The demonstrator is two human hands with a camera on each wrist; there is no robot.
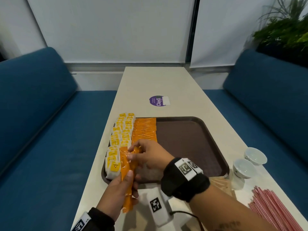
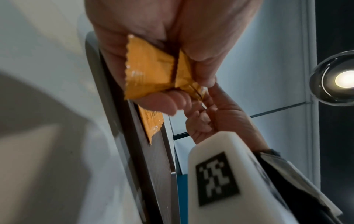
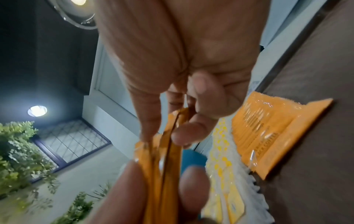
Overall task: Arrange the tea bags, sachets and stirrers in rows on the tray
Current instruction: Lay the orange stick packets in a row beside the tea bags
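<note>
The left hand (image 1: 119,185) clamps a small stack of orange coffee sachets (image 1: 127,179) upright at lower centre of the head view, a ready magazine, while the right hand (image 1: 148,155) pinches the top of one to peel it off. It looks bound for the orange row (image 1: 144,129) beside the yellow tea bags (image 1: 119,140) on the brown tray (image 1: 215,130); pink stirrers (image 1: 273,207) wait on the bench (image 1: 166,84), lower right.

Left hand (image 1: 120,185), low centre of the head view, is curled, thumb on top. Right hand (image 1: 148,155), just above it, is pinched at the fingertips (image 3: 184,133).
</note>
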